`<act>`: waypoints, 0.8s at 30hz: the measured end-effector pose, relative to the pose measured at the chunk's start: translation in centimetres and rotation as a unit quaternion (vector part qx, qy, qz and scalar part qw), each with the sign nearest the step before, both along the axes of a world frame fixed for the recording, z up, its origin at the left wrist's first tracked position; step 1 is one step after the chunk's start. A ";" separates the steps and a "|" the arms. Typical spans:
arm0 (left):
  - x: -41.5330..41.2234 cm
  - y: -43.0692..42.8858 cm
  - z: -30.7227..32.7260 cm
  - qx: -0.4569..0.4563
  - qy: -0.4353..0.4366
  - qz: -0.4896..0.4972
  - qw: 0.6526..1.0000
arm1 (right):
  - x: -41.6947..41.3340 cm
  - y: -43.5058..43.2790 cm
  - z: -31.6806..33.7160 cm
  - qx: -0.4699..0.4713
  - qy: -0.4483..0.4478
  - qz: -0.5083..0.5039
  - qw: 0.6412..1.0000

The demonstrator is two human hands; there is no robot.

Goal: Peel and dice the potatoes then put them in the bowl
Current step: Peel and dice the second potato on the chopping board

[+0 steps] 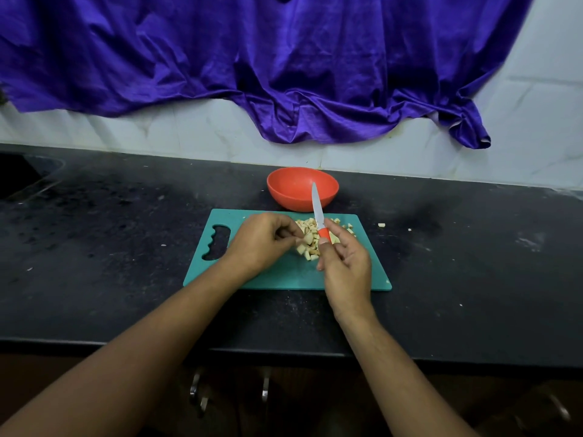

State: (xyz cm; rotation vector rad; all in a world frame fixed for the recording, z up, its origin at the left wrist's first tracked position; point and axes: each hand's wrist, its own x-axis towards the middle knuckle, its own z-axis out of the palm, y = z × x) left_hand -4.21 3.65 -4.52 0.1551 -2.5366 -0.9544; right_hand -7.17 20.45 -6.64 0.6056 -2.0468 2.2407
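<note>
dark table: stray dice are noted right of the teal board; more may be scattered if the heap is swept carelessly. orange bowl, just beyond the board's far edge, appears empty; it could be struck by the blade. left hand: fingers curled, pinching a piece at the heap's left side. right hand: fingers clamped on the handle of the knife, blade pointed far, near the left fingertips; a cut is risked. diced potato is heaped mid-board. no brand or writing is legible.
</note>
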 end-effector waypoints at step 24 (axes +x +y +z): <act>-0.3 2.3 -0.8 -0.066 -0.024 0.063 0.996 | 0.0 -0.1 0.0 -0.004 0.001 -0.003 1.000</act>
